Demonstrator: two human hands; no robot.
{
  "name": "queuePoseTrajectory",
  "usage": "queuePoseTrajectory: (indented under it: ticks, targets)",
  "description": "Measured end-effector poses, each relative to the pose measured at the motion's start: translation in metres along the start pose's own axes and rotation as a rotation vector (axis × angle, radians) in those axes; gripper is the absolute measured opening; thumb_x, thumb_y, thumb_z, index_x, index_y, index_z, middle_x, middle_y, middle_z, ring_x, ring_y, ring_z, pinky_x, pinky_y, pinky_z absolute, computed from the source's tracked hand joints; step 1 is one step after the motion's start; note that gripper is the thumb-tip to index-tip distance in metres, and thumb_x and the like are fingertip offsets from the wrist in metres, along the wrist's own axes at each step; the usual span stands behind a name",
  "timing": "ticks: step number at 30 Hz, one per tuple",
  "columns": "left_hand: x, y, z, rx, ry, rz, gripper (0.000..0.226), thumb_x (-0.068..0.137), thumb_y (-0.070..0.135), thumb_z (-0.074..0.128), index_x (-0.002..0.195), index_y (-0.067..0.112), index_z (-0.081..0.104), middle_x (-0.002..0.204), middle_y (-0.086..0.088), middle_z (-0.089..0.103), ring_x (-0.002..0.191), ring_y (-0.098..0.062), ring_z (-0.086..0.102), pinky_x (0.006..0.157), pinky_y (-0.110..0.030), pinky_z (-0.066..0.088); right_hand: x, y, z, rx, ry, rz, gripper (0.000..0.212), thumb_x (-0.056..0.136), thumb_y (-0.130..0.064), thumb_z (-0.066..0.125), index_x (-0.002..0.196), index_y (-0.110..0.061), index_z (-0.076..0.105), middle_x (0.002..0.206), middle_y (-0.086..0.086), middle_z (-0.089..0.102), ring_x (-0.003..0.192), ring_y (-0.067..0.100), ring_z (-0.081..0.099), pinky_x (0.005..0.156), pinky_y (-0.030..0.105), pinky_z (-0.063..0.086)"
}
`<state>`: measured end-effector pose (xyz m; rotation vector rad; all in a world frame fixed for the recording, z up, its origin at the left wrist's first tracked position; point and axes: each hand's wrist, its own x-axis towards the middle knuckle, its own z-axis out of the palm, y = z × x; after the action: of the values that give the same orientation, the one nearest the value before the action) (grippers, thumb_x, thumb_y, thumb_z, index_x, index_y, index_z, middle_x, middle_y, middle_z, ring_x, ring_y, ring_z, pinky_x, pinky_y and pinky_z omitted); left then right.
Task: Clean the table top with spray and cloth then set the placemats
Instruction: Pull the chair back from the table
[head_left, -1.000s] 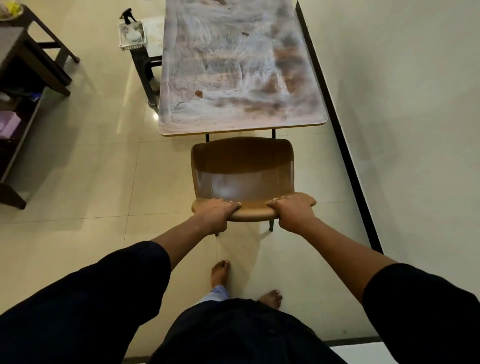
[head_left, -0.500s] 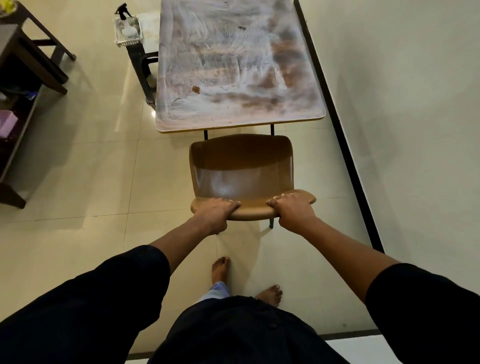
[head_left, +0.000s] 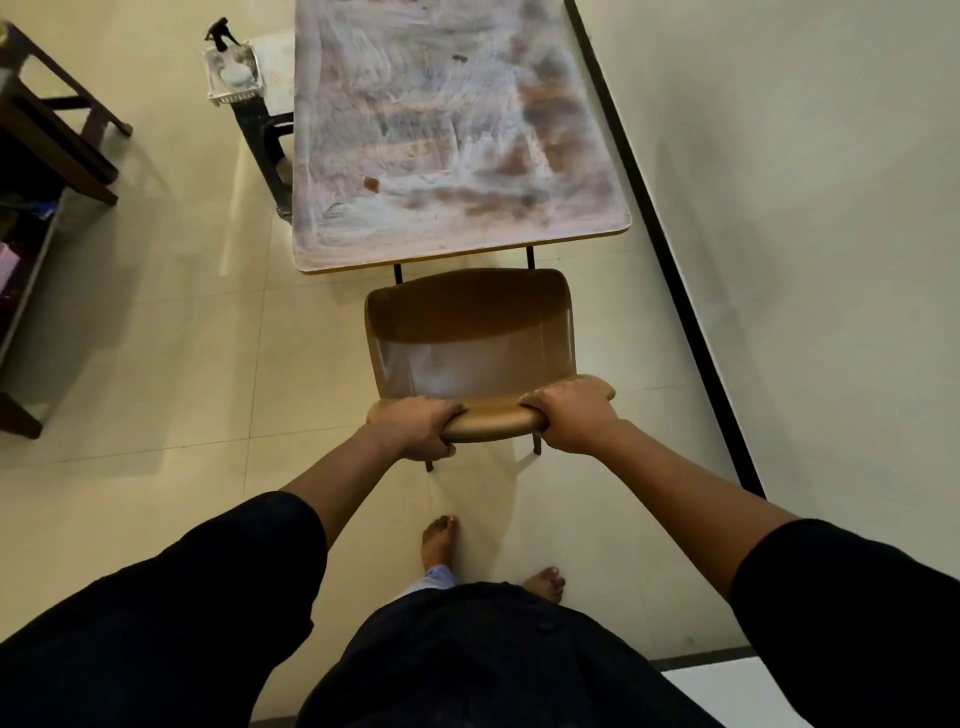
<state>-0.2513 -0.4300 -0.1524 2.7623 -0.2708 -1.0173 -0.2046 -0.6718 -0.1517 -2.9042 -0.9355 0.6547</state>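
The person's left hand and right hand grip the top edge of a brown chair back — fingers curled over it. The chair stands on the floor just before the near end of the tabletop, which is smeared with white streaks. A spray bottle sits in a white basket on a stool beside the table's left edge.
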Motion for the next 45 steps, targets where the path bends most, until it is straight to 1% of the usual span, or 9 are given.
queuePoseTrajectory:
  ticks: [7,11,15,20,24,26,30,36,45]
  targets:
    - [0.001,0.032,-0.021,-0.441,-0.118,0.117,0.063,0.103,0.028,0.071,0.161,0.024,0.046,0.154,-0.005,0.054,0.124,-0.018,0.055,0.098,-0.028,0.047,-0.028,0.013,-0.005,0.445,0.053,0.047,0.039,0.091,-0.027,0.073,0.13,-0.026,0.068,0.117,-0.002,0.072,0.107,0.019,0.063,0.093,0.036,0.052]
    - [-0.005,0.059,-0.026,-0.674,0.045,0.139,0.055,0.101,0.036,0.07,0.153,0.024,0.059,0.152,-0.003,0.062,0.136,-0.024,0.061,0.112,-0.045,0.053,-0.055,0.028,-0.005,0.8,0.182,0.1,0.029,0.093,-0.024,0.073,0.122,-0.023,0.073,0.11,-0.009,0.068,0.102,0.01,0.065,0.085,0.021,0.053]
    - [-0.007,0.097,-0.034,-0.739,0.288,0.163,0.039,0.107,0.026,0.066,0.145,0.029,0.065,0.14,0.004,0.07,0.126,-0.015,0.066,0.102,-0.038,0.058,-0.083,0.053,-0.011,0.93,0.33,0.213,0.022,0.096,-0.028,0.069,0.118,-0.026,0.075,0.114,-0.01,0.072,0.101,0.004,0.067,0.087,0.023,0.055]
    - [0.0,0.144,-0.046,-0.748,0.376,0.235,0.032,0.107,0.028,0.065,0.139,0.032,0.07,0.131,0.01,0.073,0.122,-0.008,0.068,0.097,-0.034,0.06,-0.112,0.095,-0.033,0.978,0.489,0.28,0.017,0.098,-0.027,0.067,0.112,-0.023,0.077,0.104,-0.01,0.075,0.096,0.003,0.069,0.085,0.024,0.058]
    - [0.016,0.182,-0.058,-0.773,0.369,0.286,0.03,0.108,0.025,0.063,0.136,0.026,0.072,0.126,0.012,0.075,0.113,0.006,0.068,0.085,-0.014,0.056,-0.128,0.133,-0.047,1.058,0.552,0.319,0.015,0.097,-0.026,0.067,0.109,-0.024,0.077,0.1,-0.009,0.077,0.095,0.005,0.072,0.088,0.033,0.06]
    - [0.028,0.196,-0.066,-0.807,0.344,0.295,0.029,0.109,0.025,0.062,0.137,0.022,0.072,0.124,0.01,0.075,0.112,0.005,0.069,0.078,-0.009,0.055,-0.132,0.152,-0.052,1.059,0.562,0.339,0.015,0.097,-0.026,0.067,0.108,-0.025,0.077,0.099,-0.01,0.077,0.095,0.004,0.072,0.088,0.035,0.06]
    - [0.072,0.218,-0.088,-0.756,0.337,0.318,0.03,0.109,0.028,0.061,0.137,0.025,0.071,0.127,0.011,0.074,0.117,0.002,0.067,0.091,-0.017,0.054,-0.132,0.198,-0.06,1.07,0.576,0.382,0.014,0.096,-0.025,0.068,0.106,-0.028,0.078,0.096,-0.013,0.077,0.093,0.004,0.072,0.088,0.035,0.06]
    - [0.145,0.242,-0.118,-0.811,0.331,0.326,0.029,0.108,0.027,0.063,0.135,0.025,0.072,0.122,0.012,0.077,0.115,0.004,0.07,0.098,-0.022,0.055,-0.108,0.272,-0.074,1.045,0.556,0.437,0.014,0.095,-0.024,0.07,0.106,-0.03,0.077,0.097,-0.014,0.076,0.093,0.001,0.071,0.084,0.022,0.054]
    - [0.238,0.275,-0.184,-0.85,0.304,0.278,0.026,0.108,0.029,0.063,0.132,0.03,0.073,0.121,0.016,0.077,0.116,0.005,0.07,0.101,-0.027,0.056,-0.045,0.375,-0.126,1.058,0.465,0.466,0.015,0.095,-0.025,0.07,0.108,-0.029,0.077,0.1,-0.014,0.076,0.095,-0.003,0.069,0.082,0.015,0.049]
